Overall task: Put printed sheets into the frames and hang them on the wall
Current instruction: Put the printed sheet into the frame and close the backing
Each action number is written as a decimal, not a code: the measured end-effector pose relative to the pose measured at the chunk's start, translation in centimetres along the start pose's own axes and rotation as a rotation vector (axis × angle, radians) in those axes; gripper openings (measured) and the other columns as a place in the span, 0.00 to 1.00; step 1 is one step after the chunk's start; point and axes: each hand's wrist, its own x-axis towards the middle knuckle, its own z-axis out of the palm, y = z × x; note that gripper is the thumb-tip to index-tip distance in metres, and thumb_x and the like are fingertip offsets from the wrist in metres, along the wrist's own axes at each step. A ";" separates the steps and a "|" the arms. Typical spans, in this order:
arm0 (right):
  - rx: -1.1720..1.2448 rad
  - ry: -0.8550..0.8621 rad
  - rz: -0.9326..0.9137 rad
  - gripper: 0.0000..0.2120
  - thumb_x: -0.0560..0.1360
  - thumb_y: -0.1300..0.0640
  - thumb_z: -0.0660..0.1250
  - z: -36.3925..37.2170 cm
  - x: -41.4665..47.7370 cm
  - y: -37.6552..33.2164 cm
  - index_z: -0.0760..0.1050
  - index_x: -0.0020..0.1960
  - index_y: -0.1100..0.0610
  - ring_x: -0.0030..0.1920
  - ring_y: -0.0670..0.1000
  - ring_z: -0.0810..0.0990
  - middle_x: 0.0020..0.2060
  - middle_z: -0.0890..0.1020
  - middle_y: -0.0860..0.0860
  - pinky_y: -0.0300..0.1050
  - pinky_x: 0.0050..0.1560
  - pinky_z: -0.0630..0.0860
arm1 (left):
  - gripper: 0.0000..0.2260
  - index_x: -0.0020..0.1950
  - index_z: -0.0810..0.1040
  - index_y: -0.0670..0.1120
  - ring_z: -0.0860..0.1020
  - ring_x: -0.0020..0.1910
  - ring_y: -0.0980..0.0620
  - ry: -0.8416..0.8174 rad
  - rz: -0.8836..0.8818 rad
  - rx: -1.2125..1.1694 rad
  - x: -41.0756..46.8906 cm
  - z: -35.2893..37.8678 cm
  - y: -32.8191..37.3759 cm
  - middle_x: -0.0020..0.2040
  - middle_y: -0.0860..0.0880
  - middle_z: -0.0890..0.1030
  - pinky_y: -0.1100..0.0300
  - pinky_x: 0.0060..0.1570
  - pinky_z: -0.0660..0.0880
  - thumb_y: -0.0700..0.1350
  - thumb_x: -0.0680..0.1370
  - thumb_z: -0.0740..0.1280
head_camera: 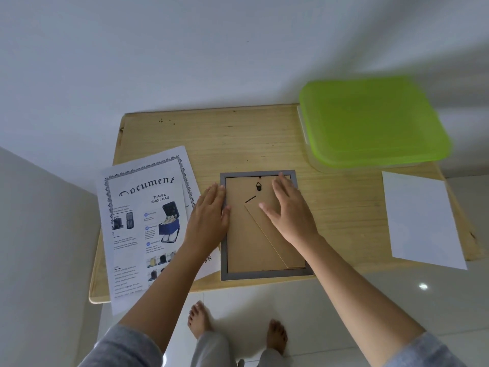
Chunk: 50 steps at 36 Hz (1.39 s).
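A grey picture frame lies face down on the wooden bench, at about 6 o'clock of the top, near the front edge. Its brown backing board faces up, with a small black hanger near its top edge and a folded stand leg running toward 5 o'clock. The left hand lies flat along the frame's 9 o'clock edge, its fingers straight and released, gripping nothing. The right hand presses flat on the upper part of the backing, its fingers spread and released, the tips reaching toward the frame's 12 o'clock edge. Two printed sheets lie overlapped at 9 o'clock of the frame, partly under the left forearm and overhanging the bench's front edge. A blank white sheet rests at 3 o'clock, well apart from the frame. A clear box with a green lid sits at 2 o'clock on the bench's far corner.
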 end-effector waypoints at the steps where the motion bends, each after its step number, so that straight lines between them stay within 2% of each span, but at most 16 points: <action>1: 0.016 0.036 0.032 0.30 0.77 0.46 0.60 -0.2 -0.5 0.3 0.57 0.73 0.60 0.75 0.52 0.54 0.74 0.57 0.55 0.50 0.74 0.55 | 0.23 0.73 0.60 0.43 0.58 0.73 0.46 0.016 -0.019 -0.004 0.0 -0.1 0.3 0.74 0.44 0.60 0.52 0.70 0.59 0.46 0.80 0.58; 5: 0.100 0.120 0.185 0.26 0.78 0.52 0.60 -0.4 -2.4 1.3 0.60 0.72 0.62 0.74 0.54 0.55 0.73 0.59 0.58 0.48 0.73 0.57 | 0.21 0.71 0.63 0.42 0.62 0.69 0.45 0.070 -0.065 -0.046 -0.5 -0.4 1.5 0.70 0.44 0.66 0.51 0.65 0.65 0.42 0.78 0.61; 9: 0.125 0.122 0.221 0.25 0.79 0.55 0.59 0.0 -3.7 1.8 0.60 0.72 0.63 0.74 0.54 0.57 0.72 0.62 0.57 0.42 0.71 0.53 | 0.22 0.72 0.61 0.40 0.63 0.65 0.45 0.077 -0.106 -0.129 -1.2 0.1 2.5 0.68 0.44 0.66 0.54 0.63 0.65 0.41 0.79 0.60; 15: 0.259 0.219 0.276 0.21 0.76 0.62 0.64 0.3 -4.0 1.1 0.67 0.68 0.64 0.67 0.54 0.66 0.64 0.73 0.57 0.35 0.64 0.59 | 0.18 0.68 0.67 0.40 0.67 0.60 0.43 0.142 -0.233 -0.233 -1.3 0.8 3.6 0.63 0.41 0.68 0.59 0.56 0.62 0.39 0.78 0.60; 18: 0.399 0.279 0.364 0.21 0.74 0.64 0.65 0.1 -3.9 0.8 0.69 0.66 0.63 0.65 0.54 0.69 0.62 0.74 0.56 0.34 0.62 0.61 | 0.17 0.67 0.68 0.40 0.66 0.62 0.45 0.157 -0.317 -0.351 -1.1 0.8 4.1 0.62 0.42 0.67 0.60 0.57 0.60 0.39 0.78 0.61; 21: 0.584 0.317 0.466 0.22 0.73 0.65 0.67 -0.2 -3.7 0.8 0.70 0.66 0.61 0.61 0.52 0.73 0.61 0.74 0.55 0.40 0.61 0.69 | 0.19 0.69 0.67 0.40 0.66 0.64 0.46 0.162 -0.390 -0.459 -0.8 0.7 4.2 0.63 0.43 0.67 0.59 0.61 0.62 0.39 0.78 0.62; 24: 0.742 0.320 0.523 0.23 0.72 0.66 0.68 -0.6 -3.6 1.0 0.70 0.66 0.60 0.57 0.46 0.74 0.61 0.74 0.54 0.36 0.57 0.70 | 0.22 0.71 0.65 0.40 0.67 0.64 0.47 0.165 -0.433 -0.513 -0.7 0.6 4.3 0.64 0.43 0.68 0.57 0.64 0.63 0.39 0.77 0.63; 30: 0.878 0.305 0.529 0.24 0.70 0.67 0.70 -1.5 -3.8 1.2 0.72 0.65 0.59 0.53 0.49 0.79 0.55 0.79 0.51 0.44 0.58 0.75 | 0.22 0.70 0.66 0.41 0.70 0.62 0.47 0.222 -0.437 -0.580 -1.0 0.1 4.7 0.63 0.43 0.68 0.60 0.61 0.65 0.39 0.77 0.64; 34: 0.925 0.311 0.442 0.18 0.76 0.64 0.64 -3.0 -4.0 0.9 0.71 0.65 0.62 0.55 0.43 0.77 0.59 0.77 0.50 0.31 0.56 0.72 | 0.21 0.70 0.66 0.40 0.70 0.61 0.47 0.258 -0.435 -0.600 -1.1 -0.6 5.0 0.63 0.42 0.68 0.62 0.60 0.65 0.37 0.77 0.63; 40: 1.074 0.261 0.349 0.17 0.77 0.64 0.61 -5.1 -4.2 0.2 0.69 0.67 0.61 0.62 0.39 0.70 0.61 0.73 0.45 0.22 0.56 0.67 | 0.21 0.70 0.66 0.40 0.71 0.60 0.47 0.309 -0.411 -0.656 -1.1 -2.2 5.7 0.62 0.42 0.68 0.65 0.57 0.66 0.37 0.77 0.64; 43: 1.090 0.262 0.287 0.18 0.77 0.63 0.61 -6.7 -4.1 -0.7 0.69 0.66 0.60 0.60 0.36 0.71 0.64 0.73 0.48 0.23 0.56 0.67 | 0.21 0.69 0.67 0.40 0.71 0.58 0.48 0.336 -0.404 -0.698 -1.0 -3.3 6.3 0.61 0.42 0.68 0.64 0.55 0.67 0.37 0.77 0.64; 45: 1.077 0.310 0.234 0.17 0.77 0.62 0.61 -7.9 -4.0 -1.5 0.69 0.66 0.60 0.59 0.37 0.74 0.65 0.73 0.55 0.32 0.62 0.69 | 0.21 0.69 0.67 0.40 0.72 0.57 0.48 0.360 -0.383 -0.722 -0.9 -4.1 6.8 0.60 0.42 0.69 0.63 0.55 0.68 0.37 0.77 0.64; 47: 1.078 0.382 0.211 0.17 0.77 0.63 0.61 -9.2 -3.7 -2.4 0.70 0.66 0.61 0.58 0.55 0.75 0.60 0.74 0.66 0.47 0.59 0.72 | 0.21 0.69 0.67 0.40 0.72 0.55 0.50 0.378 -0.348 -0.717 -0.7 -5.1 7.5 0.60 0.43 0.69 0.64 0.53 0.68 0.38 0.77 0.65; 48: 1.081 0.423 0.195 0.16 0.77 0.63 0.62 -9.8 -3.5 -2.8 0.71 0.65 0.61 0.52 0.60 0.76 0.53 0.77 0.67 0.43 0.50 0.76 | 0.20 0.69 0.68 0.40 0.72 0.54 0.50 0.383 -0.324 -0.707 -0.5 -5.7 8.0 0.59 0.43 0.69 0.64 0.52 0.67 0.38 0.77 0.64; 49: 1.080 0.463 0.179 0.16 0.77 0.63 0.62 -10.4 -3.2 -3.1 0.71 0.65 0.60 0.41 0.57 0.81 0.42 0.82 0.63 0.34 0.38 0.74 | 0.20 0.69 0.68 0.40 0.72 0.54 0.50 0.386 -0.298 -0.700 -0.4 -6.2 8.4 0.60 0.44 0.69 0.65 0.52 0.67 0.38 0.77 0.64; 50: 1.070 0.491 0.170 0.16 0.77 0.63 0.62 -11.0 -2.9 -3.3 0.72 0.64 0.58 0.28 0.48 0.76 0.29 0.80 0.56 0.30 0.30 0.67 | 0.20 0.69 0.68 0.40 0.73 0.55 0.50 0.385 -0.275 -0.696 -0.1 -6.9 8.8 0.60 0.44 0.69 0.64 0.53 0.68 0.39 0.77 0.64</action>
